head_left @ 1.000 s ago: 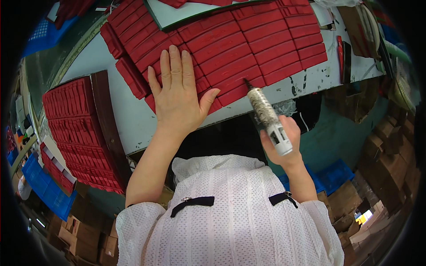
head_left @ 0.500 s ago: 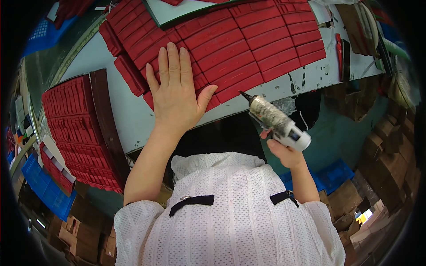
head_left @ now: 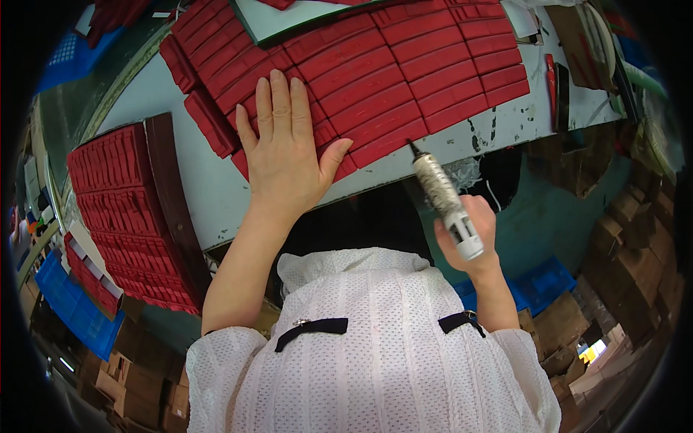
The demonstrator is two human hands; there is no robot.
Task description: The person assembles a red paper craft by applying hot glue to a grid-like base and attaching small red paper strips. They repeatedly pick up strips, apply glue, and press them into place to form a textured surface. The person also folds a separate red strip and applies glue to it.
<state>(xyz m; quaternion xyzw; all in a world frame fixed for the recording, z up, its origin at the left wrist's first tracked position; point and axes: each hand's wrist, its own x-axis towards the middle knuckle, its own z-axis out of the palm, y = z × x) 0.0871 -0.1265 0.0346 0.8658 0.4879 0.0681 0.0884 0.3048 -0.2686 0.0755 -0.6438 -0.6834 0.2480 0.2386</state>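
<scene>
Rows of red fabric-like strips (head_left: 375, 101) lie packed side by side on a pale worktable (head_left: 216, 206). My left hand (head_left: 285, 144) rests flat on their near left part, fingers stretched out and thumb apart. In my right hand (head_left: 473, 231) is a white glue gun (head_left: 442, 189) with a dark nozzle, its barrel smeared with residue. The tip points away from me at the near edge of the strips, right of my left hand. I cannot tell whether it touches them. My right fingers wrap round the handle, partly hidden.
At left a dark board (head_left: 177, 209) bears more red strips (head_left: 119, 195). A green-edged white board (head_left: 289, 20) lies across the far strips. On the right are a red slender tool (head_left: 552, 90) and cardboard boxes (head_left: 628, 252). Blue crates (head_left: 79, 303) stand below at both sides.
My right hand has turned the glue gun more upright, and its tip has shifted right and slightly away from me. The left hand stays in place.
</scene>
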